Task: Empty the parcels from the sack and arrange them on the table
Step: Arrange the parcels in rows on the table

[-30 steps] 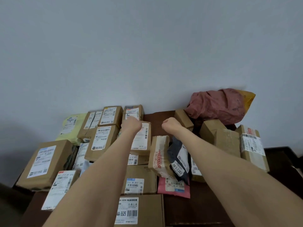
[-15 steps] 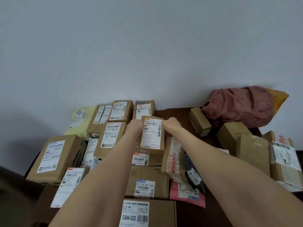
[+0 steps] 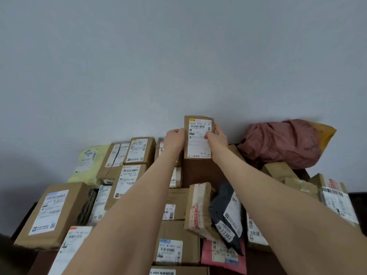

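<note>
One head-worn view (wide-angle, close) looks forward and down across the table to the wall.

A plain pale grey wall fills the upper half of the view, bare and evenly lit. A soft dark shadow spreads over its lower left part. The bottom left corner shows a dim brownish patch, too blurred to identify.

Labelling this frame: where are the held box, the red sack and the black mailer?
held box (image 3: 198,143), head view, white label.
red sack (image 3: 282,143), head view, crumpled middle.
black mailer (image 3: 216,210), head view, dark left side.
</note>
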Tool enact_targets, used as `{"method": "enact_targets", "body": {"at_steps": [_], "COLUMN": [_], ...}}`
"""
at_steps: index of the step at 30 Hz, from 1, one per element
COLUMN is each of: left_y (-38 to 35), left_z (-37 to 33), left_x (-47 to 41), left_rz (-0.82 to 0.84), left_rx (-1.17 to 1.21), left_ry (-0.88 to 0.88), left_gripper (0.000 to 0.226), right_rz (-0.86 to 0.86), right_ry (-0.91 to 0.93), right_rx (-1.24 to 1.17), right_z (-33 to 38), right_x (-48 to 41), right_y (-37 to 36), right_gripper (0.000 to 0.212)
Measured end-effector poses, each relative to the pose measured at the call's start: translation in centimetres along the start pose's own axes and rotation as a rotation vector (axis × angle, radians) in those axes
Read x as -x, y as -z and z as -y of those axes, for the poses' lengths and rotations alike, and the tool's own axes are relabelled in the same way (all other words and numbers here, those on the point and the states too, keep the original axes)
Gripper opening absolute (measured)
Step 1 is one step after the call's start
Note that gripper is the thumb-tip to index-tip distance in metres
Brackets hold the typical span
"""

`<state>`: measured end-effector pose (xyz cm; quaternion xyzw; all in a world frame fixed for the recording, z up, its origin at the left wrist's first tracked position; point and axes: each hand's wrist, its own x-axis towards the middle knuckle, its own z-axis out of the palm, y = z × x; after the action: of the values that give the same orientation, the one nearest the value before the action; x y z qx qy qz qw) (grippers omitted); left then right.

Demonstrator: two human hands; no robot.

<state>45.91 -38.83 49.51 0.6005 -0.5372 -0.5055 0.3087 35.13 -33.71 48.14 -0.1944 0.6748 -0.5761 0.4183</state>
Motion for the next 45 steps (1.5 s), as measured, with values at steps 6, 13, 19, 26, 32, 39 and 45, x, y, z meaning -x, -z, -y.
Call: {"method": "enact_targets", "body": {"at_steps": [6,13,19,26,32,39,45], "left_y": [-2.1,-2.3,-3.1,-3.3,-4.0,-3.6,-2.1], "left_z": [2.5,4.6,5.3,4.6,4.5,4.5,6.4], "left_x": [-3.6,-7.0,-8.0,-8.0,-6.6,-2.3,3.8], "left_rz": [0.146,0.202,0.195,0.274,0.209,0.293,0.374], "left_rx": [0.009,-0.129,-0.104,-0.177,-0.26,-0.397,-0.566], "left_ry": [0.138,0.226,0.266,0.24,0.135,0.227,0.307], "left_gripper": [0.025,0.038,0.035,0.053,0.048,0.042,0.051], "right_rz": [0.022,0.021,-0.066,0.055,0.106,0.169,0.269], "right_ry": [-0.196,-0.356,-0.42,-0.396,-0.35,-0.361,-0.456], "right_rx": [0.031,0.091,0.235,0.144,0.217,0.454,0.472], "right_z": [-2.2,-4.5,-9.7,-5.1,-3.3,-2.3,-3.6], "right_x": [-4.0,-7.7,-13.1,-8.0,-6.5,-2.2,2.1], "right_y": [-0.5,-3.4,-5.0,-4.7,-2.6,1.5,3.5], "right_gripper": [0.03,0.017,0.03,0.026,0.033,0.038,0.034]}}
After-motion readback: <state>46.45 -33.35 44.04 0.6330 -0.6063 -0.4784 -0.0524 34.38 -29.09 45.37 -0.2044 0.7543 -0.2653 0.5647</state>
